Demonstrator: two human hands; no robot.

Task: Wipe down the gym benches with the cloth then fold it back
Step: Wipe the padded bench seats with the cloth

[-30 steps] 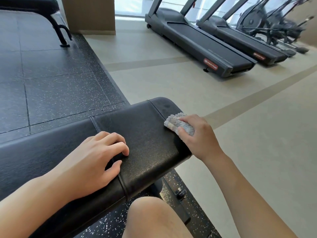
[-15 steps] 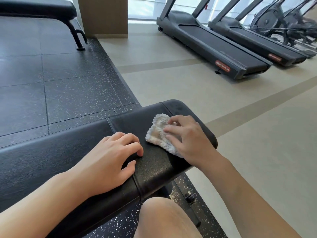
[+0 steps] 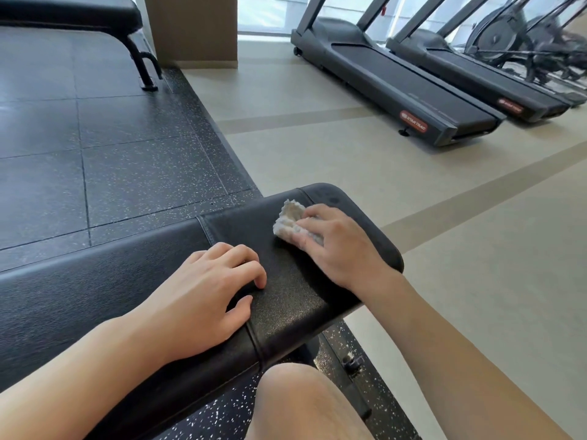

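Cloth, a small off-white nubby textured rag [image 3: 290, 221], sits bunched on top of the black padded leather-look gym bench [image 3: 95, 290], on the short end pad just past the stitched seam. Right hand [image 3: 341, 249] lies on the cloth, fingers curled over its near edge and pressing it to the pad; most of the rag sticks out beyond the fingertips on the far-left side, the rest is hidden under the palm. Whether the thumb pinches the cloth or only presses it is not clear from this angle, probably a loose grip. Left hand [image 3: 203, 296] rests flat-ish on the bench, just beside the right hand on its left and nearer the camera, fingers loosely bent, fingertips on the pad at the seam, holding nothing. The two hands are close but apart. Bare knee [image 3: 305, 404] shows below the bench edge, under and between the forearms. Dark speckled rubber floor tiles [image 3: 111, 154] lie beyond the left hand; a second black flat bench with a metal leg [image 3: 73, 12] stands far past it. Beige smooth floor [image 3: 476, 249] lies right of the right hand, and two dark grey treadmills with red logo badges [image 3: 413, 90] stand well beyond it, blurred exercise bikes [image 3: 524, 42] further back.
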